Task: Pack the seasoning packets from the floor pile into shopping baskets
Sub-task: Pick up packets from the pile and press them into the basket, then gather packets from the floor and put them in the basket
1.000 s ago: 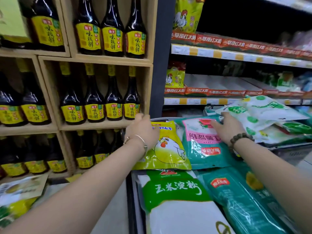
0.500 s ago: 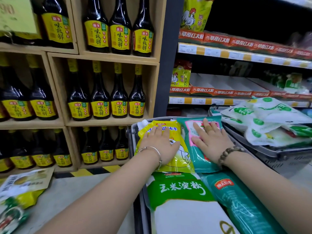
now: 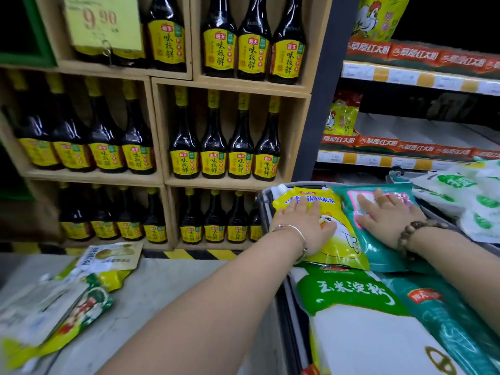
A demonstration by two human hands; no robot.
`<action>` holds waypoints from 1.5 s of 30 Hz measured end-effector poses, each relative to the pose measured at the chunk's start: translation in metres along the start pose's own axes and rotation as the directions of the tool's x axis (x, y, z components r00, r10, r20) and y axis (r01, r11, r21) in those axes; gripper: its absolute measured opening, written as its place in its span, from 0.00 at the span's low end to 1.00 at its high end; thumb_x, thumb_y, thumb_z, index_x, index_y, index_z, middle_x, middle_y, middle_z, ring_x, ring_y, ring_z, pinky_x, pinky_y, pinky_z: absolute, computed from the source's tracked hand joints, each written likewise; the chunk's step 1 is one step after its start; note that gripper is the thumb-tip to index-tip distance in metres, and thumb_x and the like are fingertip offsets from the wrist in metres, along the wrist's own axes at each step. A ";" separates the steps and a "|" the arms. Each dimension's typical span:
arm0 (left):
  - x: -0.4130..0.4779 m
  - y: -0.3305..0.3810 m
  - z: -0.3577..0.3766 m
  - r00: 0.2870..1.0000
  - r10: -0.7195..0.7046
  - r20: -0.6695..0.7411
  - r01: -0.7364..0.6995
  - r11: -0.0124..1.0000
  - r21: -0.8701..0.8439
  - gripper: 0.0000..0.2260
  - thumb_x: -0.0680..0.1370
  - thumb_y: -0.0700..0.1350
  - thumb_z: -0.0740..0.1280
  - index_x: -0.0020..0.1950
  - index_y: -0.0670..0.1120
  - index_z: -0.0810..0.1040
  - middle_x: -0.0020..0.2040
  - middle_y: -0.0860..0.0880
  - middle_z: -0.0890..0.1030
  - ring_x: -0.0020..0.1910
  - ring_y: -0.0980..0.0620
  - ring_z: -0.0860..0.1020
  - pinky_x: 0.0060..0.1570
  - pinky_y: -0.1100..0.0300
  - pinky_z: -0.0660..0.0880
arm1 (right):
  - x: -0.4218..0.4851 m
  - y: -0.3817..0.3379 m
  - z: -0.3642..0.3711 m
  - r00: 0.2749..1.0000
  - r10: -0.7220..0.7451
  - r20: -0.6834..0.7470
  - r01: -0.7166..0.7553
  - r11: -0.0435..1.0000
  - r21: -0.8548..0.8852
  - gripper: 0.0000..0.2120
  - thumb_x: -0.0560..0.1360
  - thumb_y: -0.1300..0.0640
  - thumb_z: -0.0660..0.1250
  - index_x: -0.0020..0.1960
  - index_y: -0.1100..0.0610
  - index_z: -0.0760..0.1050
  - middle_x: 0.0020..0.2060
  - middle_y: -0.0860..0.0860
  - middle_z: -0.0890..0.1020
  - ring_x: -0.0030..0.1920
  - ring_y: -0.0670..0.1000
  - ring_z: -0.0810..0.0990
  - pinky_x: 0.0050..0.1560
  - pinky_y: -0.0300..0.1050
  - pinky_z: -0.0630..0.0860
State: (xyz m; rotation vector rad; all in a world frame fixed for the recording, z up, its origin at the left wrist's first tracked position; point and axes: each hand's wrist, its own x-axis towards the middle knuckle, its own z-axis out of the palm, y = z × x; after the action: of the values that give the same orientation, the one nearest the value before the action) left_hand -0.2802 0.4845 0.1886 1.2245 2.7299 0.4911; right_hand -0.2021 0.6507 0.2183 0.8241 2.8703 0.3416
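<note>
Seasoning packets under hands (nearer: 玉米淀粉)

Both bare forearms stretch forward, angled slightly rightward. The left hand lies palm down, fingers straight and close together. The right hand lies flat just beside it, palm down, fingers extended and a little spread, not touching the left.

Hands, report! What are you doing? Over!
Left hand flat on yellow packet, right hand flat on teal packet. Both in the basket. Floor pile not yet packed. Nothing blocking.
</note>
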 end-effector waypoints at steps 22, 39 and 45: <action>-0.204 -0.363 -0.106 0.815 -0.479 -0.325 0.405 0.873 -0.272 0.21 0.75 0.50 0.66 0.68 0.50 0.71 0.64 0.49 0.74 0.61 0.49 0.74 0.57 0.56 0.72 | -0.038 -0.397 -0.106 0.786 -0.515 -0.341 0.566 0.822 0.063 0.22 0.79 0.45 0.56 0.71 0.51 0.63 0.63 0.54 0.73 0.61 0.56 0.74 0.57 0.50 0.70; -0.267 -0.503 0.060 0.646 -0.763 -0.005 0.753 0.639 -0.160 0.20 0.76 0.51 0.61 0.69 0.52 0.67 0.66 0.49 0.71 0.64 0.47 0.72 0.59 0.56 0.70 | -0.017 -0.569 0.066 0.697 -0.714 0.065 0.706 0.699 0.112 0.21 0.78 0.48 0.56 0.69 0.53 0.63 0.65 0.53 0.71 0.63 0.55 0.72 0.61 0.47 0.69; -0.248 -0.529 0.132 0.642 -0.759 0.108 0.758 0.649 0.060 0.30 0.77 0.54 0.61 0.75 0.47 0.55 0.75 0.43 0.56 0.73 0.43 0.58 0.66 0.50 0.63 | -0.008 -0.601 0.129 0.723 -0.686 0.078 0.628 0.700 0.340 0.19 0.79 0.47 0.57 0.68 0.51 0.66 0.64 0.52 0.73 0.61 0.54 0.74 0.60 0.45 0.70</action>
State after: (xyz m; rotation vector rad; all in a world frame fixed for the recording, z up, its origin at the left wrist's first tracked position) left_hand -0.4586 0.0032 -0.1204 -0.0024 2.7845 0.2688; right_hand -0.4747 0.1741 -0.0582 -0.1991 2.8062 -0.2494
